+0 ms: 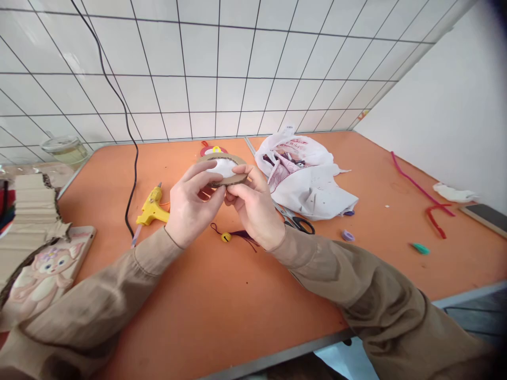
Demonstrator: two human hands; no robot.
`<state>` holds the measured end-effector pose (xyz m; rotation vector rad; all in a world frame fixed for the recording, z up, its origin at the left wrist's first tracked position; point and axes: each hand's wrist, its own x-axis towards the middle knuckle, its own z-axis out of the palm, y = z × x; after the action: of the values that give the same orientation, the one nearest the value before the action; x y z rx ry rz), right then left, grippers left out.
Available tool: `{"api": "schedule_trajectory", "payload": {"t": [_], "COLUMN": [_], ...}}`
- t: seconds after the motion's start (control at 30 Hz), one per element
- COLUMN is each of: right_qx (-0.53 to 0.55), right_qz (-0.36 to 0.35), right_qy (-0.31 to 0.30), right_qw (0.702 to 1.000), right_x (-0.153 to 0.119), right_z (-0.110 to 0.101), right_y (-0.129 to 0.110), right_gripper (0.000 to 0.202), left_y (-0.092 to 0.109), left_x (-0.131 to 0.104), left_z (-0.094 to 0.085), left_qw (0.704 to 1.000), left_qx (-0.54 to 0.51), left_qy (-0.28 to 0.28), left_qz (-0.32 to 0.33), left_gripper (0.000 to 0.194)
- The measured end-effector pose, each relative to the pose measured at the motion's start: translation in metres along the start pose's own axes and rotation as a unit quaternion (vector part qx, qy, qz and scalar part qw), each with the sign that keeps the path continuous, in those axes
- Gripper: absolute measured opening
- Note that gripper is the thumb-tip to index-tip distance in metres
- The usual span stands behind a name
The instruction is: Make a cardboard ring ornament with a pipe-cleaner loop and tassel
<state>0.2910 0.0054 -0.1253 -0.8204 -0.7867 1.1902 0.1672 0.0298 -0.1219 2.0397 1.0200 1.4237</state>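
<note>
A round cardboard ring [233,178] with a white centre is held up above the orange table, tilted toward me. My left hand [194,200] grips its left side, thumb below and fingers over the front. On the right side, my right hand [255,203] pinches the ring's edge between thumb and fingers. Under my hands on the table lies a small yellow bell [226,237] with a dark cord and tassel. Just behind the ring sits a red and white round piece [208,150] with a yellow part, partly hidden.
A yellow glue gun [152,207] lies left of my hands, near a black cable [132,174]. Scissors [299,221] rest by a white plastic bag [317,187]. Torn cardboard [31,211] and a cartoon-decorated case [51,269] are far left. Pipe cleaners [420,182] lie at right.
</note>
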Motion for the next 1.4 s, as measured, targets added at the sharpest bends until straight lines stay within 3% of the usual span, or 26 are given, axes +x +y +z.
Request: {"api": "schedule_trajectory", "payload": {"t": [0.27, 0.7, 1.4], "right_qx": [-0.008, 0.002, 0.011], "right_qz": [0.014, 0.029, 0.049], "right_qy": [0.005, 0.012, 0.021], "right_qw": [1.000, 1.000, 0.999], "right_x": [0.001, 0.000, 0.002], "right_z": [0.001, 0.000, 0.001], "right_y": [0.001, 0.003, 0.007], "right_gripper": [0.025, 0.028, 0.027], "left_y": [0.008, 0.006, -0.003], "left_x": [0.003, 0.003, 0.000], "left_z": [0.002, 0.004, 0.008], "left_qw": [0.968, 0.951, 0.934], "left_qx": [-0.164, -0.222, -0.263], "left_qy": [-0.012, -0.006, -0.007], "left_qz": [-0.189, -0.217, -0.243], "left_gripper": [0.012, 0.022, 0.017]}}
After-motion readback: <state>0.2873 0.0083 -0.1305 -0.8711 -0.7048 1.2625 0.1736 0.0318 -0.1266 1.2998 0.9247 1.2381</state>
